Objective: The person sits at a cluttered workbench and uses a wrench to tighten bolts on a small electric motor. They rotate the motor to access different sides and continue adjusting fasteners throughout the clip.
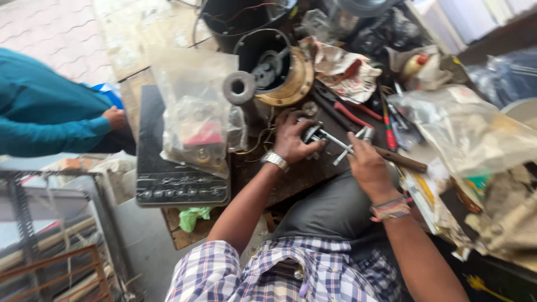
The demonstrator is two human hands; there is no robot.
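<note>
While the seated person in the plaid shirt point(291, 274) leans over the cluttered workbench point(302, 173), both bare hands meet at one small part. Left hand point(293, 137), steel watch on the wrist point(274, 160), has its fingers curled tight around a small dark round motor part point(311, 134), thumb underneath, fingertips spread over the top; firm hold, hardly any gap. Right hand point(366, 165), woven bands on the wrist point(390, 210), is closed around a slim metal tool point(349, 146) whose crossed shafts run into that part; fingers pinched near the tool head, exact grip partly blurred. The motor part sits just above the bench edge, between the two hands, near the middle of the frame. Just right of the hands lies a wooden-handled tool point(400, 159). Beyond them, red-handled pliers point(349, 114) and a red screwdriver point(387, 126) lie on the bench. Left of the hands a clear plastic bag of small parts point(196, 112) rests on a flat black panel point(168, 173). Farther back a grey ring-shaped piece point(239, 88) stands beside a black drum with a brass-coloured flange point(279, 70). Crumpled paper point(349, 75) behind, more plastic bags point(475, 126) at the right. At far left, another person's teal sleeve point(50, 120) and hand point(116, 117), well apart.
</note>
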